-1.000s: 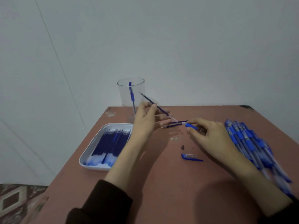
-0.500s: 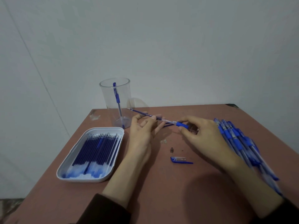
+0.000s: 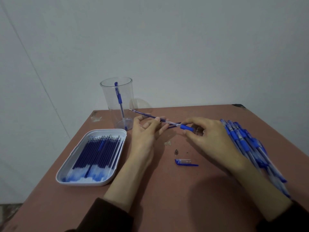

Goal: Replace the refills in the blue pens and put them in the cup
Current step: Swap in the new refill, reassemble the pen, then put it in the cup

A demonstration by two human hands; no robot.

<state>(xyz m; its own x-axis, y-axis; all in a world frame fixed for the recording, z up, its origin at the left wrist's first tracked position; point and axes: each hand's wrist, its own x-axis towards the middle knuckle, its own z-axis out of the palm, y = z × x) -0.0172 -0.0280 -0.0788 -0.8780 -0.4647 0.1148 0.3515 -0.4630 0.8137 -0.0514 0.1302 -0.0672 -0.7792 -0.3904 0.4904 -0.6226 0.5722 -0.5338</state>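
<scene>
1. The left hand [image 3: 147,132] pinches a thin blue refill [image 3: 145,115] near its middle between the thumb and curled fingers [image 3: 158,118]. It holds nothing else.
2. The right hand [image 3: 210,136] has its fingers [image 3: 192,120] closed round the pen barrel [image 3: 186,127] at the blue grip, just right of the left fingers. Both parts are held above the counter [image 3: 167,190]. The refill's end meets the barrel's mouth; how deep it sits I cannot tell.
3. Likely trouble: the refill is slim and held slantwise, so a push off the barrel's line could bend it or slip it from the pinch.
4. A second dark refill [image 3: 173,126] lies beneath, between the two sets of fingers, and could be mistaken for the fresh one.
5. Nearer the person than the right fingers lie a pale scrap [image 3: 168,143], perhaps a spring, a metal tip [image 3: 176,152] and a blue cap [image 3: 185,162]. A sweeping wrist could scatter them.
6. The cup [image 3: 108,97], with one pen [image 3: 119,97] inside, stands just beyond the left fingers, and the way to it looks open. The tray [image 3: 83,183] of refills lies left of them. The heap of blue pens [image 3: 242,139] lies right of the right hand.
</scene>
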